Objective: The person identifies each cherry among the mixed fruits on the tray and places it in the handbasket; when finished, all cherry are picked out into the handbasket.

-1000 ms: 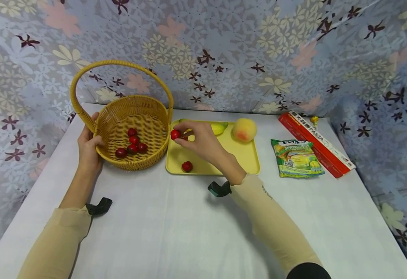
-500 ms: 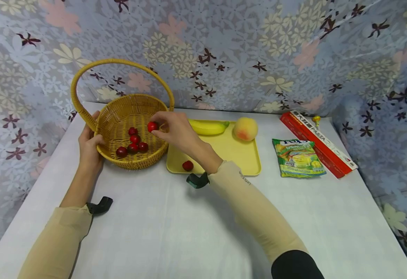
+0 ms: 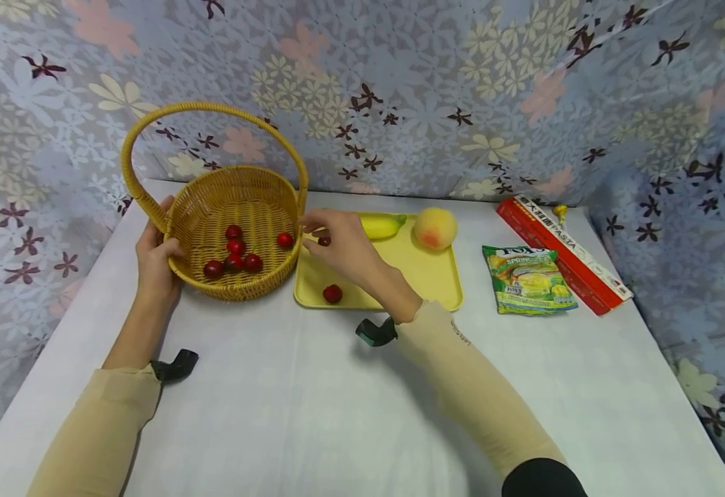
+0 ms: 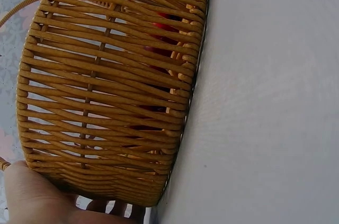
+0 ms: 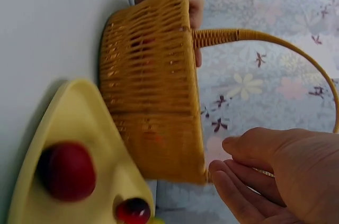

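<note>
In the head view my left hand [image 3: 156, 266] grips the left side of a yellow wicker basket [image 3: 238, 293]; its thumb lies over the rim. Several red cherries [image 3: 234, 262] lie on the basket floor, and a single cherry [image 3: 285, 239] sits near its right wall. My right hand [image 3: 346, 245] hovers over the left part of a yellow tray [image 3: 399, 293], beside the basket, fingers loosely bent and holding nothing. Below its fingers a dark red cherry [image 5: 133, 211] lies on the tray. A round red fruit [image 3: 332, 294] rests near the tray's front left corner.
A banana [image 3: 383, 226], partly hidden by my right hand, and a peach [image 3: 435, 228] lie along the tray's back. To the right are a green snack packet [image 3: 528, 279] and a red pasta box [image 3: 563, 255]. A floral cloth [image 3: 399, 103] hangs behind the white table [image 3: 275, 414].
My right hand carried a cherry left over the basket, let it go inside near the right wall, and moved back right over the tray. My left hand stays on the basket.
</note>
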The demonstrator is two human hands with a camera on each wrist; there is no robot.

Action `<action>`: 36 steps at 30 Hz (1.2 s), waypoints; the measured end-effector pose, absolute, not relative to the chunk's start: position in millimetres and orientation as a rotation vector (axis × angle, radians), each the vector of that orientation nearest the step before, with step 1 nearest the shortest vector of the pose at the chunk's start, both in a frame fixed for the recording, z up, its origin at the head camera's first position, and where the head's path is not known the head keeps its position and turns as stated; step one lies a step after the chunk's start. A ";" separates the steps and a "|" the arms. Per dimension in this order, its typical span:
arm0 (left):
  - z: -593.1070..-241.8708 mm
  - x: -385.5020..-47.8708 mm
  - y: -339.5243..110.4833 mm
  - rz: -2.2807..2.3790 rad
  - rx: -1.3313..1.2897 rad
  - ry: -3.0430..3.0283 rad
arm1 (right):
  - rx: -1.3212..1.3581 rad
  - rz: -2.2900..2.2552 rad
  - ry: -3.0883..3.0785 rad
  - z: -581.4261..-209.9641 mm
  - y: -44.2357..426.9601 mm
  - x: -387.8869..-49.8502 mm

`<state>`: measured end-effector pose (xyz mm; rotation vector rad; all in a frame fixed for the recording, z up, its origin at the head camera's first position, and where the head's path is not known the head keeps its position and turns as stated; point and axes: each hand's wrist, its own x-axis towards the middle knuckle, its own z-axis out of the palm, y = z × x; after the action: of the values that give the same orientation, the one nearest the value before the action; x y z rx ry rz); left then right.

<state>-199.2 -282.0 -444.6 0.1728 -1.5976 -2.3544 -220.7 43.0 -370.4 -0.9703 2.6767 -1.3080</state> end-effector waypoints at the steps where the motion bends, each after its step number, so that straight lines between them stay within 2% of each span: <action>1: -445.0 -199.4 -281.5 -2.352 0.174 -1.605 | -0.953 -1.322 2.680 -372.8 48.0 -219.9; 15: -448.9 -200.3 -281.7 -2.351 0.172 -1.622 | -0.877 -1.538 2.651 -396.6 93.2 -205.8; 25: -450.8 -197.9 -276.9 -2.358 0.202 -1.648 | -0.784 -1.583 2.527 -427.0 104.6 -192.1; 36: -445.1 -199.7 -282.7 -2.355 0.162 -1.601 | -1.020 -1.356 2.542 -449.3 96.2 -192.4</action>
<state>-199.7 -282.7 -445.1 0.1617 -1.6011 -2.3547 -192.4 96.2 -449.3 -1.0205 2.5421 -1.3564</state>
